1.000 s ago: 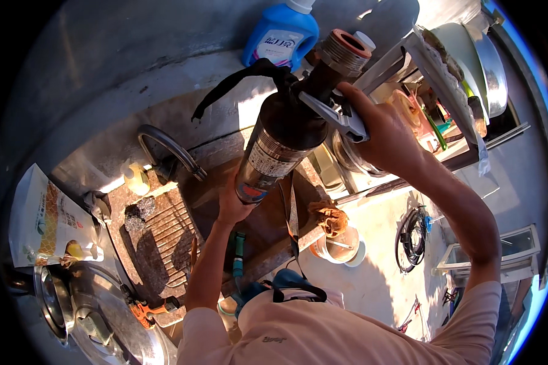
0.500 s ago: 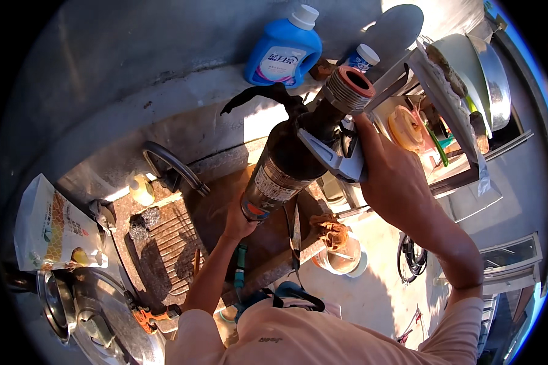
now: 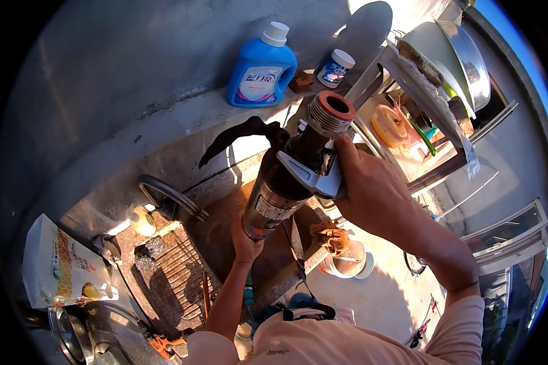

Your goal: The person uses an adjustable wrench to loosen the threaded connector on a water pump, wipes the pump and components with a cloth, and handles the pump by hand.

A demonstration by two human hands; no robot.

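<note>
A dark metal cylinder, shaped like a pump body, is held tilted over the sink with a label round its lower part. Its threaded neck, topped by a reddish ring, leans up and right. The fingers of my left hand wrap round the lower end. My right hand is closed at the neck on a grey bracket-like piece; its grip is partly hidden, and I cannot tell whether that piece is fixed to the cylinder. A black strip of cloth or rubber sticks out leftward from the neck.
Beneath are the sink, with a curved tap, and a ribbed drainboard. Behind stand a blue detergent bottle and a small white-capped tub. A bucket is on the floor; an orange tool lies lower left.
The whole view has shifted, so the cylinder and both hands appear slightly further left and lower. Both hands keep their hold, and the black strip shows more fully.
</note>
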